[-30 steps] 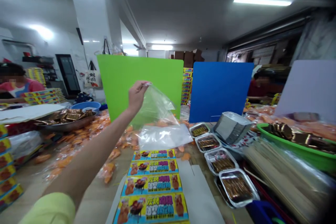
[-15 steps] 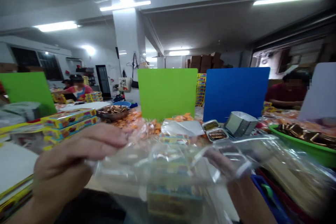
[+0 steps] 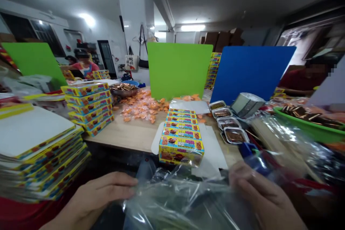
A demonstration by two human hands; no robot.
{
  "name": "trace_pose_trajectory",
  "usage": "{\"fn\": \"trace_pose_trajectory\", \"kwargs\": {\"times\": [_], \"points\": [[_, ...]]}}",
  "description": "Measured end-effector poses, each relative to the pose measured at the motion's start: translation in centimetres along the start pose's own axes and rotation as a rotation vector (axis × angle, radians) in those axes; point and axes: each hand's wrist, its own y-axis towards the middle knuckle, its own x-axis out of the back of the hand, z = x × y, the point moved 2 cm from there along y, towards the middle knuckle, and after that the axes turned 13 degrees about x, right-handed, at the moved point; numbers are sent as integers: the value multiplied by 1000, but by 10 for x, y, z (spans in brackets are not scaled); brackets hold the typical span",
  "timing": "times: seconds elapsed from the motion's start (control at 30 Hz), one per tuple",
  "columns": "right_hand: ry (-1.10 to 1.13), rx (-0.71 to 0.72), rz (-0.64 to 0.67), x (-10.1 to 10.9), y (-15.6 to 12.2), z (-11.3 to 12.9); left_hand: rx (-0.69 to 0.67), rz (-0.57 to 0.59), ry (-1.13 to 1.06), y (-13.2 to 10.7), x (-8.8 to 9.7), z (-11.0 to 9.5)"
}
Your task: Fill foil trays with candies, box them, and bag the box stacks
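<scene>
A clear plastic bag point(image 3: 185, 201) is stretched between my two hands, low in front of me. My left hand point(image 3: 99, 190) pinches its left edge. On the other side, my right hand point(image 3: 258, 190) is closed on the bag's right edge, slightly blurred. Just beyond the bag, a row of yellow printed snack boxes point(image 3: 181, 143) stands at the table's front edge. White card point(image 3: 212, 147) lies under and beside the row. What the bag holds, if anything, I cannot make out.
Stacked boxes point(image 3: 88, 109) and flat cartons point(image 3: 35, 133) stand left. Orange packets point(image 3: 142, 104) cover the table's middle. Green point(image 3: 179, 72) and blue point(image 3: 250, 73) panels rise behind. Foil trays point(image 3: 234, 134) and a green basin point(image 3: 309, 127) lie right. Co-workers point(image 3: 84, 64) sit beyond.
Both hands have come down and toward me with the bag, which earlier hung in front of the box row. The row now shows uncovered. My view has tilted downward.
</scene>
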Motion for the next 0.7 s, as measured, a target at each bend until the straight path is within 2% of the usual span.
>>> {"fn": "trace_pose_trajectory", "kwargs": {"times": [0.07, 0.13, 0.23, 0.3, 0.33, 0.43, 0.5, 0.57, 0.6, 0.7], "points": [[-119, -69, -26, 1, -3, -7, 95, 215, -63, -5, -12, 10], [-160, -126, -35, 1, -7, -21, 259, 375, -183, -8, -25, 26], [2, -247, -85, -3, -12, -46, 420, 511, -637, -5, -53, 54], [169, -281, -121, -9, -13, -56, 494, 605, -939, 1, -80, 72], [235, -273, -134, -11, -12, -59, 550, 664, -1012, 4, -96, 81], [383, -259, -154, -15, -11, -60, 723, 871, -1036, 10, -142, 101], [496, -295, -168, -13, -11, -59, 779, 962, -1056, 14, -166, 107], [604, -353, -142, -8, -12, -60, 751, 948, -1096, 20, -182, 109], [638, -378, -113, -5, -13, -60, 718, 886, -1118, 25, -186, 109], [656, -430, -65, 4, -15, -61, 652, 565, -1231, 45, -193, 107]]}}
